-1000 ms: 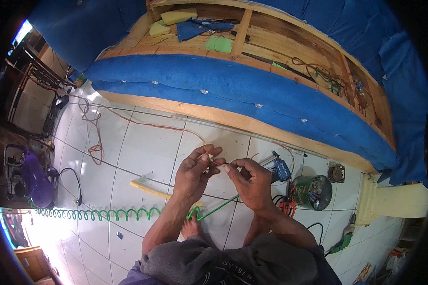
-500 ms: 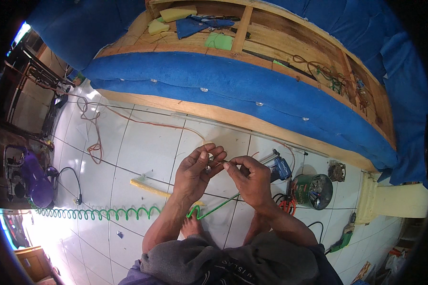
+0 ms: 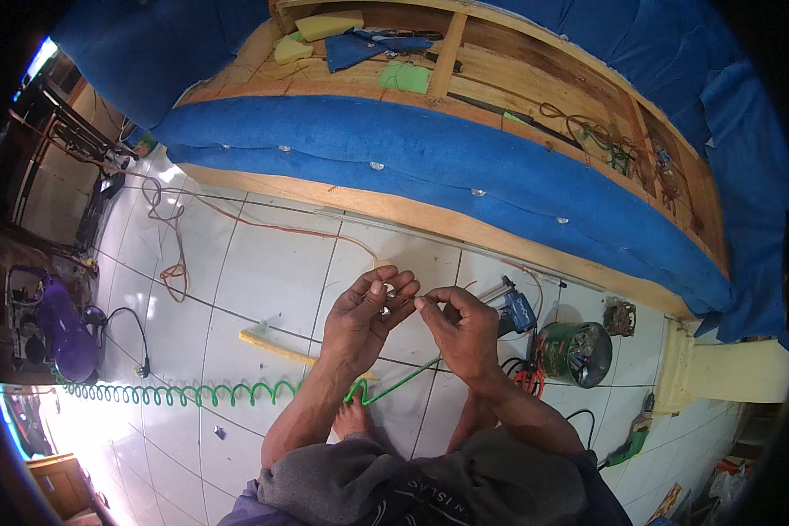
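My left hand (image 3: 358, 320) is turned palm up with its fingers curled. In it lie a few small shiny buttons (image 3: 389, 289), partly covered by the thumb and fingers. Close beside its fingertips, my right hand (image 3: 466, 337) pinches thumb against forefinger. What sits in that pinch is too small to make out. Beyond both hands runs the blue padded front (image 3: 430, 151) of a sofa, with similar shiny buttons set in a row along its seam.
Behind the padding, the open wooden frame (image 3: 451, 57) holds foam scraps and cords. A blue nail gun (image 3: 519, 311) and a green bucket (image 3: 548, 352) of small items stand right. A coiled green air hose (image 3: 237, 394) crosses the tiles near a yellow foam strip (image 3: 276, 345).
My hands stay almost in place. The right fingertips have shifted very slightly, and a thin strand seen between the hands earlier is now hard to see.
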### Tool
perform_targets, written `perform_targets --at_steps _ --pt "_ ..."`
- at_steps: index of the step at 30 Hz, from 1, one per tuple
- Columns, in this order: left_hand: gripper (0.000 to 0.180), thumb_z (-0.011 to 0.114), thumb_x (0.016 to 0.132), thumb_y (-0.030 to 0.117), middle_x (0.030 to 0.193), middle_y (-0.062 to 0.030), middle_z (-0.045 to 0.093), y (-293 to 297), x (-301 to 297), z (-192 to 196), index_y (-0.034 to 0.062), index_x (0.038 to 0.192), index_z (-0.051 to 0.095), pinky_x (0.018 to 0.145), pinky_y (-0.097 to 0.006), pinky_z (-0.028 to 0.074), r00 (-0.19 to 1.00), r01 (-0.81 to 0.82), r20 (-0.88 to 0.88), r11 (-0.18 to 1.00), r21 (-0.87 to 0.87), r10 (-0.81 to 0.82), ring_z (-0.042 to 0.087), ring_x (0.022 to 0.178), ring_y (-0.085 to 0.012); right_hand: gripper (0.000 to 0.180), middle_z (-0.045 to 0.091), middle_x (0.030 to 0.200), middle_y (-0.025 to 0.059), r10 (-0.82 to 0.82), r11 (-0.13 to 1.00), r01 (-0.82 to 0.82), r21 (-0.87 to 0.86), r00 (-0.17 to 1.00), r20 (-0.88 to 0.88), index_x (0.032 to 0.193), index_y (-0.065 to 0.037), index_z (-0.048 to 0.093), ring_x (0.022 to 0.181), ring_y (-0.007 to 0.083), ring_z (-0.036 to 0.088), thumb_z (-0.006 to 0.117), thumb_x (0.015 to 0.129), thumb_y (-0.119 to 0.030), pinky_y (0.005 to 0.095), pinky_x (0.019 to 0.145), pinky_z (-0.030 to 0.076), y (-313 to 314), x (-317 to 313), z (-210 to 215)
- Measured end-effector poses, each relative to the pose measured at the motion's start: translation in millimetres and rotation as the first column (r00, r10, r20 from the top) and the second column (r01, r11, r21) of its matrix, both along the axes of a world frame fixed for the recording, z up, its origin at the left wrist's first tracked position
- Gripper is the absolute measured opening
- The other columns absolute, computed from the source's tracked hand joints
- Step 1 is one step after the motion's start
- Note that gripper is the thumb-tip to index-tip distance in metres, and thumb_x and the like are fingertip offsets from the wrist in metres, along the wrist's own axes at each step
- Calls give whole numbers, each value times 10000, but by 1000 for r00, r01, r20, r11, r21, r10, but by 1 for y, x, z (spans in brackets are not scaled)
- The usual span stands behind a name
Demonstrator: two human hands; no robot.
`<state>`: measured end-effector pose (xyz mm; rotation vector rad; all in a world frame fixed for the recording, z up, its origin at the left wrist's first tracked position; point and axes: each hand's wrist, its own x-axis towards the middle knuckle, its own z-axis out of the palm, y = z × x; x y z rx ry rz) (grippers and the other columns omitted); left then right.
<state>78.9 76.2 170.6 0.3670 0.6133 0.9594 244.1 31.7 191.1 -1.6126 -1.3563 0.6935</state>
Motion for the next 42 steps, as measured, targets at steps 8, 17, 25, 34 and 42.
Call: perform_targets --at_steps 8,17,25,34,42 --pt "363 583 1037 225 1313 -173 612 -6 7 -1 8 1319 517 1060 -424 506 1000 3 -22 1000 9 -3 611 1215 -257 197 664 714 82 6 993 -7 -114 1000 -15 967 -43 719 547 145 578 773 904 -223 326 512 455 -4 -4 -1" --pt "522 618 1022 287 1301 -158 633 -15 19 -5 17 1439 457 996 -394 529 979 29 -205 998 56 -16 625 1166 -226 178 697 905 120 73 985 -71 155 997 -2 1038 -31 691 675 203 654 722 948 -182 332 568 512 -4 -9 -16" --pt "713 627 983 97 955 -181 751 -14 11 10 33 1565 219 721 -447 592 506 319 -847 878 356 159 742 795 -331 271 647 946 86 92 994 -97 -44 991 -102 1183 -86 703 745 160 633 721 953 -227 280 624 513 -4 -4 -13" --pt "711 627 928 12 915 -153 759 -16 8 1 34 1551 284 721 -390 594 459 555 -869 705 442 185 749 791 -285 214 610 1018 42 -3 971 -103 -216 897 -442 1067 -54 762 889 122 593 751 928 -217 277 792 497 2 10 -30" --pt "231 751 895 112 869 -70 732 -11 5 -3 58 1119 763 629 -272 513 560 388 -823 848 361 94 614 644 -119 178 601 994 29 -143 955 1 -297 878 -456 1032 -18 733 897 127 581 716 954 -177 286 822 469 3 33 -17"
